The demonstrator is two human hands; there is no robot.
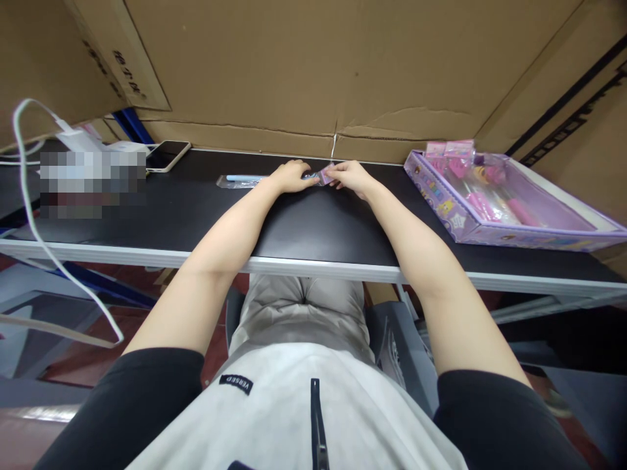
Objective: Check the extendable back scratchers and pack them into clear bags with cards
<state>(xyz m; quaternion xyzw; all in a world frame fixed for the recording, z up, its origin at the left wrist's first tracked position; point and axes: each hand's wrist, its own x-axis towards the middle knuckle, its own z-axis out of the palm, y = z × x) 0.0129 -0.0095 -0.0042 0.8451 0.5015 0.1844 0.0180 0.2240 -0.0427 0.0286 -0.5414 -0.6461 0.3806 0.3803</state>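
A light-blue pen in a clear plastic sleeve lies across the black tabletop, close to its back edge. My left hand rests over the right part of the sleeve, its fingers bent down onto it and hiding that stretch. The sleeve's small pink-purple card end sticks out between my two hands. Thumb and fingers of my right hand are closed on this card end. What sits under my left fingers is mostly hidden.
At right stands an open purple display box with several bagged pink pens. A phone lies back left, beside a white charger with a looping cable and a blurred-out patch. Cardboard walls enclose the black table.
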